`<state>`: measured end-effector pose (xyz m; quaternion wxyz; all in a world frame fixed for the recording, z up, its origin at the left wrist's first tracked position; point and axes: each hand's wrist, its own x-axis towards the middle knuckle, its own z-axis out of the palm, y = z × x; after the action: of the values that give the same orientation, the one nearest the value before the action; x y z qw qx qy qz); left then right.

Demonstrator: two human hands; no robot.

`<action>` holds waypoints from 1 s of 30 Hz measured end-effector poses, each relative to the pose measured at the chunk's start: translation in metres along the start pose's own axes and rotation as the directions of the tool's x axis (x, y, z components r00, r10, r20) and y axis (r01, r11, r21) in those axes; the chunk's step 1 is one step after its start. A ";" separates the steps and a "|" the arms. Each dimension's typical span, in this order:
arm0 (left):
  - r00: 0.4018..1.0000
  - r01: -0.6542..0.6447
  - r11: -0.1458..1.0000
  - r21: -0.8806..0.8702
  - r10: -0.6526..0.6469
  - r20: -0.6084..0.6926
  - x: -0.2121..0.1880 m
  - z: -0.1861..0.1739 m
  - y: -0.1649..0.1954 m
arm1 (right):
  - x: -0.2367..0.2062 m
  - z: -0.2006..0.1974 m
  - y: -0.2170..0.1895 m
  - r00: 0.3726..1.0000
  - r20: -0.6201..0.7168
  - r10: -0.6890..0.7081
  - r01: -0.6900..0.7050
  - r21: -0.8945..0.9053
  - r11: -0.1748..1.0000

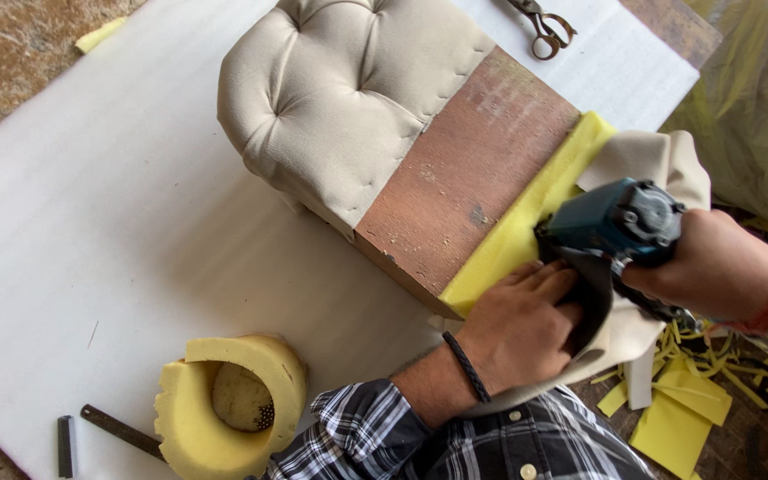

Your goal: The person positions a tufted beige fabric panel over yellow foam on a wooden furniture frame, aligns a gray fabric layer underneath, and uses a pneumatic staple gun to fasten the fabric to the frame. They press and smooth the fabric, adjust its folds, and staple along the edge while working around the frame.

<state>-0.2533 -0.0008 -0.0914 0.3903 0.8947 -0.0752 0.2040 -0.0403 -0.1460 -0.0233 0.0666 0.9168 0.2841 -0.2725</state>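
The panel (455, 178), a wooden board partly covered in tufted beige upholstery, lies tilted across the middle of a white sheet (91, 222), its bare end toward the sheet's right edge. A yellow foam strip (526, 222) runs along that bare end, and loose beige fabric (651, 156) spills over it and hangs down past the sheet's edge.

The left hand (522, 324) lies flat on the fabric at the near end of the foam, fingers together and pressed down, pulling the cloth taut over the edge. The right hand (713, 267) grips a blue staple gun (620, 222), fingers wrapped round its body, nose set against the fabric just beside the left fingertips.

The step in hand looks like fastening the fabric over the foam-padded edge. The next shot calls for the cloth held tight without wrinkles, the gun's nose square to the board, and the left fingers kept clear of it.

Scissors (542, 27) lie near the sheet's far edge. At its near edge a foam ring (224, 404) rests beside a flat metal bar (122, 431) and a staple stick (66, 444). Yellow foam scraps (695, 400) litter the floor past the right edge.
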 end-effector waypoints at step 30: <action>0.420 0.902 0.386 0.195 -0.674 -0.608 0.011 -0.058 -0.009 | 0.381 0.005 0.036 0.677 -0.380 -0.630 0.697 0.057 0.715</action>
<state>-0.2589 0.0481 -0.0577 0.2001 0.8100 0.5177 0.1896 0.2396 0.0073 -0.2336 -0.1776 0.7838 0.5769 -0.1456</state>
